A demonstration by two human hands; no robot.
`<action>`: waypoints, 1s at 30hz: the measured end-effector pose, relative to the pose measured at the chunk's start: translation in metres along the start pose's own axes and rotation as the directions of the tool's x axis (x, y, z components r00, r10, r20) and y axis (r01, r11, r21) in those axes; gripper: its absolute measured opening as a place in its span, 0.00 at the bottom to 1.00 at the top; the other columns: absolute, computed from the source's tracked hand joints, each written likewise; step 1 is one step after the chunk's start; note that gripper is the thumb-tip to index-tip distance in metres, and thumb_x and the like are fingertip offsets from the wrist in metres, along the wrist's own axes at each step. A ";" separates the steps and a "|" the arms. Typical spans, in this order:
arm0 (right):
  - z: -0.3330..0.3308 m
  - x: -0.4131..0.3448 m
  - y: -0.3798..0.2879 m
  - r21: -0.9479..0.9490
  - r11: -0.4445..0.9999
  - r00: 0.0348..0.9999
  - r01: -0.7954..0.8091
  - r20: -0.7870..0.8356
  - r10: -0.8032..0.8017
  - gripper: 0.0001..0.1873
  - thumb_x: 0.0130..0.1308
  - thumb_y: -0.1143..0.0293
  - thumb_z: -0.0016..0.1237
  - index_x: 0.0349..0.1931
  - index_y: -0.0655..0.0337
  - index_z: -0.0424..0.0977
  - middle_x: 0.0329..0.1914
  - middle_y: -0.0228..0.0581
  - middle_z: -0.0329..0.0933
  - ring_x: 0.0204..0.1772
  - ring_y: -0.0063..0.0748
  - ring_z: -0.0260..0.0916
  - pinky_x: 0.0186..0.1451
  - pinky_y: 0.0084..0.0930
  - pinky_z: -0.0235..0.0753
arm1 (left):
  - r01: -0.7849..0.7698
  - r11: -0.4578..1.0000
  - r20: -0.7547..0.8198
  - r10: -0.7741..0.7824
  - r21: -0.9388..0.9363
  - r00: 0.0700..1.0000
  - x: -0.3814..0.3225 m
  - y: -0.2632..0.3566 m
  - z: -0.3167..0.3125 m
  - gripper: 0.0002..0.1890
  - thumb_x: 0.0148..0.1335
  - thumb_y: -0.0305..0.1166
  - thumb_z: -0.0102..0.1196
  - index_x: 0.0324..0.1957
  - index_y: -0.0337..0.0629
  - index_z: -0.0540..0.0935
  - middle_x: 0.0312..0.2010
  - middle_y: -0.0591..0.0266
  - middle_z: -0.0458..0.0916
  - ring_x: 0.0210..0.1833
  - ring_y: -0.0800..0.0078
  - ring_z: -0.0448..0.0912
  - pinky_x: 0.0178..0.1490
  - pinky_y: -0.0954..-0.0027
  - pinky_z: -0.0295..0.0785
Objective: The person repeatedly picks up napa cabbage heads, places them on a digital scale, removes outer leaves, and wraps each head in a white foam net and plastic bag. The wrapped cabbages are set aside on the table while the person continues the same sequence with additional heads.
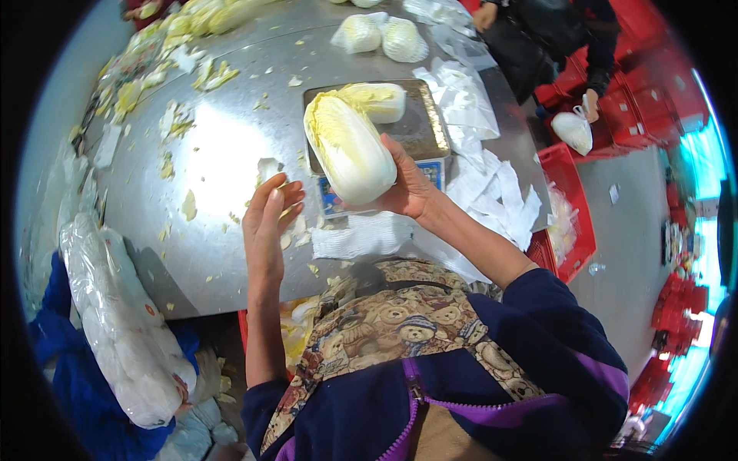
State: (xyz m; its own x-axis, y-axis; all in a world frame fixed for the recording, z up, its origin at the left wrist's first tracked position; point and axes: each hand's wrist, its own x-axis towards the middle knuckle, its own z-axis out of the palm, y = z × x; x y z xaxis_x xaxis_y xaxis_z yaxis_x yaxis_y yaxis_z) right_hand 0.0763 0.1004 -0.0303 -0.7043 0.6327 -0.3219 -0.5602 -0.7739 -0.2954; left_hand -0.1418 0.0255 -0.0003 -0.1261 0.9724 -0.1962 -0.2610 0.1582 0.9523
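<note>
My right hand (pixel 410 181) holds a napa cabbage (pixel 350 148) by its white base end, over the near part of a weighing scale. A second napa cabbage (pixel 385 102) lies on the scale's metal tray (pixel 424 124), partly behind the held one. My left hand (pixel 273 213) is raised over the steel table (pixel 230 190) to the left, fingers apart, holding nothing. The scale's blue panel (pixel 433 171) shows below the tray. White foam net sleeves (pixel 363 235) lie at the table's near edge.
Net-wrapped cabbages (pixel 405 40) sit at the far side. Leaf scraps (pixel 173 121) litter the left. White netting (pixel 490 190) covers the right edge, with a red crate (pixel 571 213) beyond. A co-worker's hand (pixel 591 105) holds a white bag (pixel 572 131). A long plastic-wrapped bundle (pixel 118 322) stands at lower left.
</note>
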 end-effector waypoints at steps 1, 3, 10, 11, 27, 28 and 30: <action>-0.002 -0.005 -0.005 -0.016 0.999 0.998 0.039 -0.055 -0.040 0.39 0.52 0.46 0.57 0.62 0.51 0.60 0.60 0.42 0.67 0.58 0.49 0.68 0.56 0.62 0.66 | 0.015 1.000 0.017 -0.015 0.008 1.000 0.004 -0.003 0.001 0.21 0.66 0.39 0.46 0.54 0.33 0.71 0.44 0.52 0.78 0.48 0.67 0.77 0.53 0.67 0.71; -0.004 -0.015 -0.013 -0.050 0.993 0.980 0.111 -0.163 -0.117 0.39 0.51 0.46 0.58 0.61 0.50 0.61 0.59 0.42 0.67 0.57 0.49 0.68 0.55 0.62 0.67 | 0.044 0.999 0.047 -0.045 0.027 0.998 0.012 -0.009 0.004 0.19 0.66 0.37 0.47 0.53 0.35 0.73 0.44 0.53 0.79 0.48 0.68 0.78 0.52 0.68 0.73; -0.047 -0.055 -0.054 -0.052 0.964 0.927 0.259 -0.269 -0.263 0.37 0.53 0.47 0.57 0.60 0.53 0.61 0.57 0.42 0.68 0.56 0.50 0.68 0.53 0.63 0.69 | -0.056 0.946 0.171 0.001 0.320 0.985 0.058 -0.045 0.026 0.16 0.61 0.32 0.54 0.49 0.35 0.75 0.45 0.55 0.79 0.48 0.68 0.77 0.52 0.68 0.72; -0.054 -0.062 -0.063 -0.086 0.956 0.910 0.280 -0.293 -0.293 0.37 0.54 0.47 0.56 0.60 0.53 0.61 0.57 0.42 0.68 0.57 0.50 0.67 0.53 0.63 0.70 | -0.117 0.899 0.181 0.043 0.421 0.983 0.069 -0.048 0.032 0.17 0.61 0.32 0.55 0.49 0.34 0.75 0.45 0.55 0.79 0.49 0.68 0.77 0.52 0.68 0.71; -0.103 -0.041 -0.147 -0.639 0.762 0.750 0.105 -0.452 -0.483 0.34 0.56 0.55 0.56 0.58 0.66 0.62 0.50 0.41 0.72 0.51 0.31 0.72 0.52 0.32 0.74 | -0.604 -0.004 0.592 0.207 0.797 0.779 0.267 -0.094 0.147 0.51 0.25 0.40 0.71 0.59 0.44 0.64 0.40 0.50 0.74 0.47 0.51 0.73 0.51 0.56 0.69; -0.095 -0.032 -0.153 -0.729 0.675 0.740 0.110 -0.393 -0.545 0.34 0.54 0.56 0.58 0.55 0.70 0.64 0.48 0.42 0.74 0.49 0.30 0.73 0.51 0.26 0.72 | -0.527 0.092 0.506 0.186 0.845 0.843 0.264 -0.085 0.143 0.45 0.28 0.40 0.71 0.56 0.43 0.68 0.41 0.50 0.75 0.47 0.53 0.74 0.49 0.57 0.71; -0.103 -0.009 -0.162 -0.884 0.467 0.733 0.034 -0.296 -0.612 0.37 0.49 0.54 0.61 0.55 0.69 0.65 0.47 0.42 0.74 0.48 0.32 0.74 0.50 0.25 0.71 | -0.442 0.321 0.343 0.320 0.838 0.883 0.268 -0.085 0.116 0.41 0.32 0.41 0.71 0.53 0.41 0.71 0.42 0.51 0.76 0.46 0.57 0.75 0.49 0.59 0.71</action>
State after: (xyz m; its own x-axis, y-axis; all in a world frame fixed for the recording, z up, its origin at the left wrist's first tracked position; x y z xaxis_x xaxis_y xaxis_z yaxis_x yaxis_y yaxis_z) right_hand 0.2182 0.2233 -0.0720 -0.0444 0.9460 -0.3211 0.0999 -0.3156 -0.9436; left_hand -0.0424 0.2922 -0.1067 0.1338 0.9682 0.2115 0.7736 -0.2354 0.5883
